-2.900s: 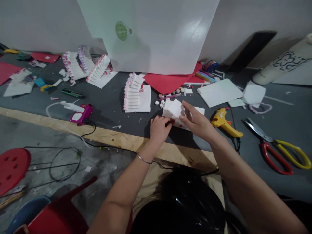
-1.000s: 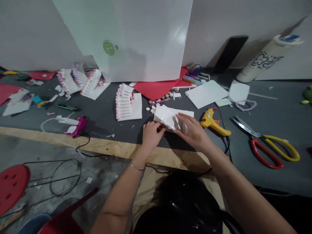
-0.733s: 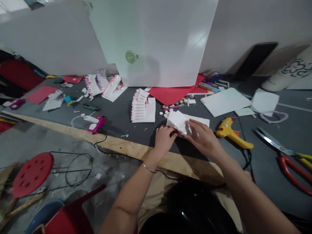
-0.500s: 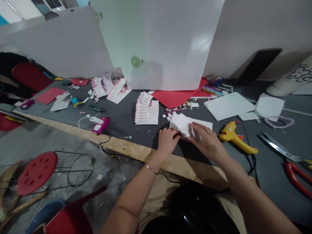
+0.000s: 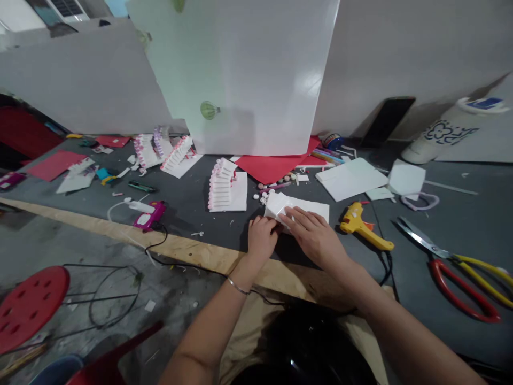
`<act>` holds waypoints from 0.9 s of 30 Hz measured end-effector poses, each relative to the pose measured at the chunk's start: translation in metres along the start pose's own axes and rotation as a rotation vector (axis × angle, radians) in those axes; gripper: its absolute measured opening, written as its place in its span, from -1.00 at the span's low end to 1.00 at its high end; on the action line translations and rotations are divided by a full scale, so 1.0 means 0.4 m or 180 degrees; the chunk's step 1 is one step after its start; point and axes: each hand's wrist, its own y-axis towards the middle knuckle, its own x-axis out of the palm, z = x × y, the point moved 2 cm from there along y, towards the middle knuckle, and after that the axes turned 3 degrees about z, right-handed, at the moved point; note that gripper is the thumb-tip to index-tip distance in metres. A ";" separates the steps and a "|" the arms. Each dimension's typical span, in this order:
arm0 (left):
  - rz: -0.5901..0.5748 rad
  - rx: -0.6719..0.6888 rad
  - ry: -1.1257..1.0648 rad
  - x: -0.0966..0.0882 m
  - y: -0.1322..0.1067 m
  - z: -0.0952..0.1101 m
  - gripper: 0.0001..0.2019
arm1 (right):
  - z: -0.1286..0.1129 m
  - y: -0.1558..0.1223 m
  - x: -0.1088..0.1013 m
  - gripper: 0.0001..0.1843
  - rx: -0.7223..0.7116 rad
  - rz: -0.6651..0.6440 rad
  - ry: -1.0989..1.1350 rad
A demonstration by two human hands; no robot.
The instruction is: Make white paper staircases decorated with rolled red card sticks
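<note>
A folded white card piece (image 5: 316, 207) lies near the table's front edge. At its left front corner is my left hand (image 5: 262, 238), fingers curled and closed on the edge; the fingertips are partly hidden. My right hand (image 5: 316, 235) lies over the glossy top of the piece, fingers stretched out and pressing on it. Small white round pieces (image 5: 264, 198) are scattered just behind the card. To the left stands a white fan-shaped model (image 5: 222, 187) with pink balls along its edge, on a white base.
A yellow glue gun (image 5: 363, 227) and large scissors (image 5: 436, 251) with red and yellow handles lie to the right. Behind are red paper (image 5: 266, 168), a white card sheet (image 5: 352, 179) and a cup (image 5: 441, 133). At left sits a magenta device (image 5: 150, 216) with a cable.
The view has turned slightly right, so things appear further left. My right hand's fingers have slid left and now lie flatter over the white card. My left hand stays at its corner.
</note>
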 end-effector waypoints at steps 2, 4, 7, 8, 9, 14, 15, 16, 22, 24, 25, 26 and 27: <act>0.0049 0.0038 0.0026 0.001 -0.001 0.001 -0.84 | 0.002 -0.002 0.004 -0.48 -0.0030 -0.0021 -0.0106; 0.0098 0.0055 0.0057 0.002 -0.002 0.001 -0.84 | 0.003 -0.002 0.005 -0.47 -0.0058 -0.0030 -0.0161; 0.0140 0.0059 0.0087 0.003 -0.004 0.000 -0.84 | 0.001 -0.001 0.003 -0.46 -0.0067 -0.0033 -0.0172; 0.0149 0.0064 0.0082 0.003 -0.004 0.000 -0.84 | 0.001 -0.001 0.003 -0.46 -0.0060 -0.0035 -0.0162; 0.0152 0.0070 0.0072 0.003 -0.004 -0.001 -0.85 | 0.001 -0.002 0.004 -0.45 -0.0053 -0.0041 -0.0147; 0.0172 0.0051 -0.0053 0.007 -0.002 -0.005 -0.85 | 0.000 -0.003 0.006 -0.43 -0.0030 -0.0039 -0.0107; 0.0186 0.0050 -0.0083 0.007 -0.001 -0.005 -0.85 | 0.001 -0.002 0.006 -0.44 -0.0028 -0.0034 -0.0106; 0.0203 0.0049 -0.0110 0.008 0.001 -0.006 -0.85 | 0.002 -0.001 0.006 -0.45 -0.0027 -0.0032 -0.0108; 0.0238 0.0076 -0.0257 0.009 0.008 -0.009 -0.87 | 0.010 0.002 0.006 -0.50 -0.0026 -0.0060 -0.0121; 0.0252 0.0097 -0.0326 0.010 0.008 -0.011 -0.89 | 0.011 0.003 0.005 -0.50 -0.0005 -0.0067 -0.0079; 0.0263 0.0107 -0.0359 0.010 0.008 -0.011 -0.90 | 0.011 0.003 0.005 -0.51 0.0014 -0.0063 -0.0047; 0.0270 0.0118 -0.0382 0.011 0.008 -0.011 -0.91 | 0.010 0.004 0.004 -0.51 0.0034 -0.0052 -0.0011; 0.0271 0.0122 -0.0382 0.011 0.008 -0.011 -0.91 | 0.010 0.005 0.003 -0.51 0.0062 -0.0034 0.0028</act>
